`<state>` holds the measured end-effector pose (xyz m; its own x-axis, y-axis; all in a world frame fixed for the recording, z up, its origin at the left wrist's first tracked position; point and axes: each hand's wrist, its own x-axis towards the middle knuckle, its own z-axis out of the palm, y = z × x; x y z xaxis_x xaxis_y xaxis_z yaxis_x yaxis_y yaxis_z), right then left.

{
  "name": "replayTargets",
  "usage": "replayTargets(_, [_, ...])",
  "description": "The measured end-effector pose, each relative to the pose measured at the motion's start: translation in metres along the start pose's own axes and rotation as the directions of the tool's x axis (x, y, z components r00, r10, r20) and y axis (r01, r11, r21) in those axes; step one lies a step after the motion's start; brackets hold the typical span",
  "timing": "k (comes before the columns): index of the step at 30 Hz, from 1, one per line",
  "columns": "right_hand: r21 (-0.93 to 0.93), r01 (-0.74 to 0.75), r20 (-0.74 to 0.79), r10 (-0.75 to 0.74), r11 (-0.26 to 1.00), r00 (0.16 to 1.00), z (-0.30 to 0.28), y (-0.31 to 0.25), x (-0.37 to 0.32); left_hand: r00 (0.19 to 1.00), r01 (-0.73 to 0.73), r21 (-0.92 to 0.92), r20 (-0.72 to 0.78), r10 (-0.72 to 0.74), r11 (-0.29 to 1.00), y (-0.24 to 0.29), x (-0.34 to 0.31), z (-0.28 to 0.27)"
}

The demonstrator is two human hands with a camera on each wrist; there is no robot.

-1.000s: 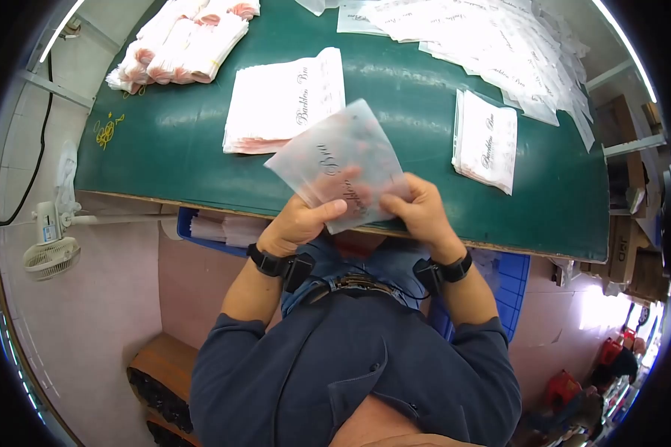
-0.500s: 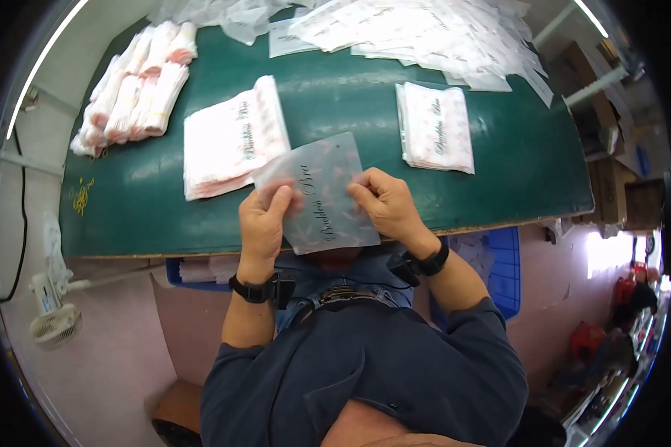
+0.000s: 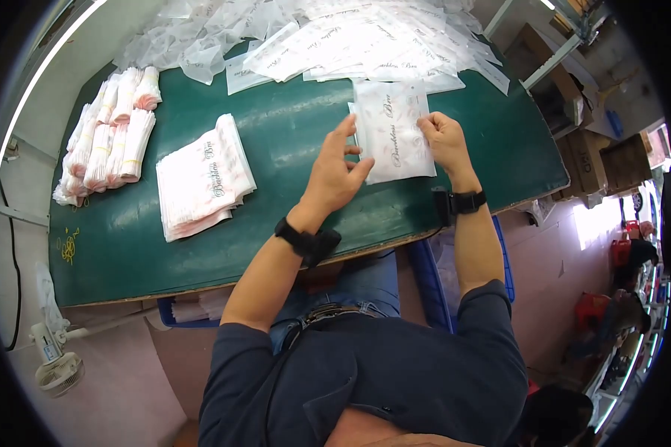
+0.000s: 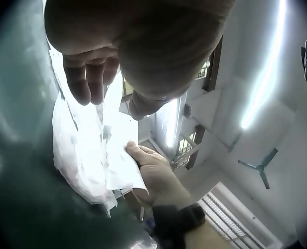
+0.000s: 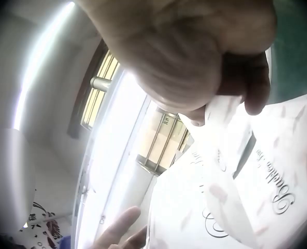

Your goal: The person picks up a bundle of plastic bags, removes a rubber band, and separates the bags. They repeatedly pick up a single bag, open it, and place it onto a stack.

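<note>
My right hand (image 3: 445, 145) pinches the right edge of a frosted plastic bag (image 3: 395, 134) with black script lettering and pale pink marks. The bag is over the right-hand stack of bags (image 3: 360, 149), which shows past its left edge. In the right wrist view the thumb and fingers grip a folded-up edge of the bag (image 5: 223, 181). My left hand (image 3: 335, 167) is by the bag's left side, fingers extended and thumb apart, gripping nothing. In the left wrist view its fingers hang over the white stack (image 4: 81, 150).
Another stack of printed bags (image 3: 205, 179) lies left on the green table (image 3: 298, 141). Banded bundles (image 3: 112, 134) sit at the far left, near yellow rubber bands (image 3: 68, 246). Loose bags (image 3: 365, 45) spread along the back. Blue crates (image 3: 427, 287) stand under the front edge.
The bag has moved from over the table's front edge, where both hands held it, up and right onto the right-hand stack. The left hand has let go; the head view has shifted.
</note>
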<state>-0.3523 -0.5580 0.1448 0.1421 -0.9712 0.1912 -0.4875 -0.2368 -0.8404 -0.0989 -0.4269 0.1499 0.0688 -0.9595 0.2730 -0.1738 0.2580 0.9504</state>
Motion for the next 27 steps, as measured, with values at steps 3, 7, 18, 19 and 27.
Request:
replayTargets(3, [-0.367, 0.021, -0.025, -0.033, 0.93, 0.999, -0.001, 0.024, 0.014, 0.995, -0.061, 0.164, 0.086, 0.047, 0.985, -0.046, 0.012, 0.019])
replayTargets(7, [-0.62, 0.091, -0.126, -0.213, 0.779, 0.969, -0.004, 0.034, 0.007, 0.991, -0.099, 0.231, 0.108, 0.076, 0.968, -0.031, -0.014, 0.01])
replayTargets(18, [0.158, 0.457, 0.255, -0.484, 0.875, 0.837, 0.155, -0.131, -0.067, 0.801, 0.102, 0.715, -0.472, 0.369, 0.692, -0.019, -0.127, -0.149])
replayTargets(19, [0.167, 0.461, 0.259, -0.49, 0.872, 0.832, 0.174, -0.139, -0.07, 0.796, 0.11, 0.718, -0.477, 0.371, 0.687, -0.018, -0.131, -0.158])
replayTargets(27, [-0.113, 0.516, 0.394, -0.438, 0.849, 0.808, 0.264, -0.154, -0.062, 0.797, 0.309, 0.798, -0.514, 0.317, 0.518, -0.024, -0.139, -0.211])
